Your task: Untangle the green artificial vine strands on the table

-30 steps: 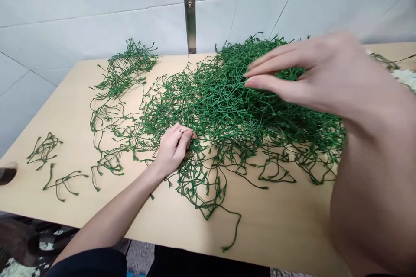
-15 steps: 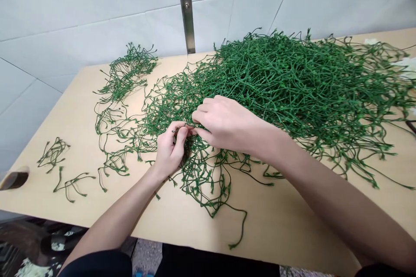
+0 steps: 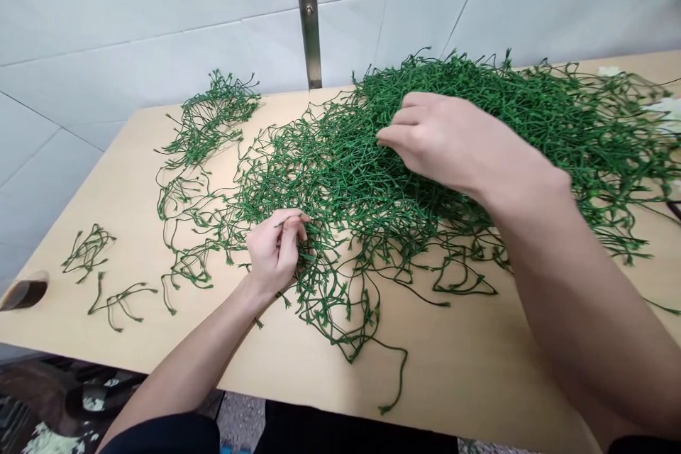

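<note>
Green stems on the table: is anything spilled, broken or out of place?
Nothing looks broken. One strand of the tangled pile trails toward the front edge of the table, and two small bunches lie apart at the left.

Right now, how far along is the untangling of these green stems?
Barely started. Two small bunches lie apart at the table's left. The left hand pinches one stem while the right hand reaches into the pile. Nearly all of that tangle is left.
</note>
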Tool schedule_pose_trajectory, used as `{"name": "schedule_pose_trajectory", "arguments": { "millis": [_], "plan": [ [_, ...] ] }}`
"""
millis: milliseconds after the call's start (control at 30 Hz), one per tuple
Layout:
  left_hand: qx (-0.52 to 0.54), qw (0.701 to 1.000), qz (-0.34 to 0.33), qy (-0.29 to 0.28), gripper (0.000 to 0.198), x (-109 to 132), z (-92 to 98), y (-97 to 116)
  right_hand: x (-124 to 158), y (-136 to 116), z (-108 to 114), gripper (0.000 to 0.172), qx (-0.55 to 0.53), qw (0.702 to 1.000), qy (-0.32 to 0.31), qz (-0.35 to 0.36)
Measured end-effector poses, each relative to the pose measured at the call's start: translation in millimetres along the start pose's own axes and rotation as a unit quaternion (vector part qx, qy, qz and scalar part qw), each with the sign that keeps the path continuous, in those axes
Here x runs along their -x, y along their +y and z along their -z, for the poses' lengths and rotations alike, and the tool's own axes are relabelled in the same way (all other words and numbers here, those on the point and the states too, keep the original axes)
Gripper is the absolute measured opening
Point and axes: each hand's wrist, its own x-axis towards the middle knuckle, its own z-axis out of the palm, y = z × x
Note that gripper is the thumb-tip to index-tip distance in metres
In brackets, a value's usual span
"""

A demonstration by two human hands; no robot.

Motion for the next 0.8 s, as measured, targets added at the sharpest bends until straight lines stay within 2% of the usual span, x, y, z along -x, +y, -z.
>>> {"name": "schedule_pose_trajectory", "arguments": {
  "millis": [67,167,233,333,433,500,600,700,800],
  "plan": [
    [0.019,1.000,0.006,0.011,0.023,1.1,-0.7,-2.1,5.1,11.3,-2.8,0.022,-0.066,0.996,0.041,-0.040],
    [0.048,0.999,0.007,0.010,0.021,1.5,-2.5,-5.4,9.8,8.9,-3.5,0.028,-0.185,0.978,0.098,-0.020],
    [0.064,0.998,0.004,0.009,0.020,1.2,-3.3,-6.7,9.8,-2.7,-1.9,0.033,-0.243,0.967,0.071,0.019],
    [0.077,0.997,-0.011,0.019,0.021,0.2,-3.1,-7.1,5.6,-22.8,-1.5,0.040,-0.288,0.956,-0.018,0.055],
    [0.082,0.996,-0.024,0.017,0.022,-1.5,-1.4,-6.2,-1.4,-36.3,-4.7,0.030,-0.303,0.947,-0.063,0.080],
    [0.072,0.996,-0.042,0.018,0.022,-3.2,0.0,-5.2,-5.5,-39.9,-6.1,0.024,-0.307,0.945,-0.056,0.101],
    [0.030,0.997,-0.058,0.049,0.019,-5.6,1.5,-4.2,-7.9,-38.7,-4.8,0.029,-0.312,0.943,-0.039,0.108],
    [0.015,0.996,-0.020,0.084,0.014,-6.9,1.5,-4.6,-6.4,-33.3,-2.3,0.028,-0.331,0.939,-0.021,0.088],
    [0.059,0.996,0.031,0.052,0.018,-7.3,0.5,-5.2,-4.0,-27.4,-0.7,0.027,-0.355,0.931,-0.003,0.082]
  ]
}}
